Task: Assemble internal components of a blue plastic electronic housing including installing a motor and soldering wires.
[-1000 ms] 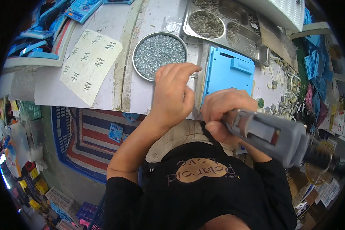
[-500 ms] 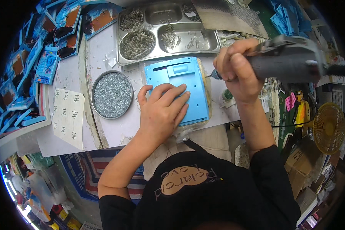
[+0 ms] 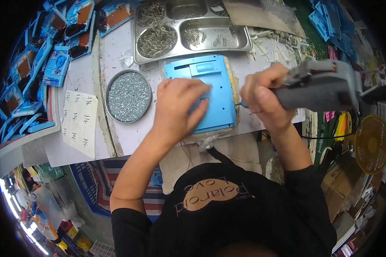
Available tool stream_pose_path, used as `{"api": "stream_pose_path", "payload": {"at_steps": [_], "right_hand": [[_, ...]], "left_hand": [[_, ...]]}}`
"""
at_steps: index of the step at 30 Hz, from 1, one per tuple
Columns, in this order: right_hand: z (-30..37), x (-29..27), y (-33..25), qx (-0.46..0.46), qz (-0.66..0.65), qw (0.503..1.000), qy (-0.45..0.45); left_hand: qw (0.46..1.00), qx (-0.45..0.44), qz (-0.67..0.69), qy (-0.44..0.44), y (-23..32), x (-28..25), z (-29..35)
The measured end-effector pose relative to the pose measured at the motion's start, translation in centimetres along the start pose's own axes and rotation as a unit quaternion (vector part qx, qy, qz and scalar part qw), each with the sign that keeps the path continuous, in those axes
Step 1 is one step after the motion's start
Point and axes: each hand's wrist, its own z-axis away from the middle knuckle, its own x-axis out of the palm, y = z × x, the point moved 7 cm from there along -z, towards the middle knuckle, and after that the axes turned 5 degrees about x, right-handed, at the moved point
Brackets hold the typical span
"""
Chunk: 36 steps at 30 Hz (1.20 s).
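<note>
A blue plastic casing [image 3: 223, 96] with small screw holes and a slot lies face down on a padded base on the table before me. My left hand [image 3: 176, 103] rests over its left half, fingers bent and thumb apart, hiding part of it. My right hand [image 3: 268, 96] is wrapped round a grey electric screwdriver [image 3: 315, 92], held nearly level. Its thin bit points left, close to the casing's right edge; whether it touches cannot be made out.
Left of the casing stands a round dish of small screws [image 3: 128, 96]. Behind is a metal compartment tray [image 3: 193, 53] with springs and small metal parts. Blue casings [image 3: 55, 64] are heaped at the far left, near a handwritten sheet [image 3: 80, 124]. A yellow fan [image 3: 372, 143] stands right.
My left hand has drawn its fingers in and shifted on the casing. The electric screwdriver has moved down, toward me, alongside the casing's right edge. The whole view has shifted slightly.
</note>
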Motion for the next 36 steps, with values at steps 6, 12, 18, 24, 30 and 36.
{"api": "stream_pose_path", "payload": {"at_steps": [6,12,18,24,30,36], "right_hand": [[-3.2,1.6,-4.4,-0.053,-0.122,0.989,-0.067],[-4.1,-2.2,-6.9,-0.072,-0.160,0.981,-0.081],[-5.7,-2.2,-4.2,-0.027,-0.168,0.982,-0.079],[-6.7,-0.2,-2.8,-0.019,-0.122,0.991,-0.058],[-5.9,-1.4,-3.2,0.004,-0.077,0.997,0.002],[-7.1,0.2,-4.0,0.024,0.015,0.999,0.046]], "left_hand": [[0.978,0.045,-0.206,0.011,-2.6,-0.4,-3.9],[0.936,-0.002,-0.092,0.341,-0.3,-15.3,13.5],[0.478,-0.619,-0.034,0.622,-6.4,-4.2,62.3],[0.426,-0.815,-0.202,0.337,-8.8,0.6,66.2],[0.820,-0.222,-0.238,0.470,-11.0,-24.2,22.5],[0.849,-0.112,-0.463,0.229,-24.7,-21.8,-6.9]]}}
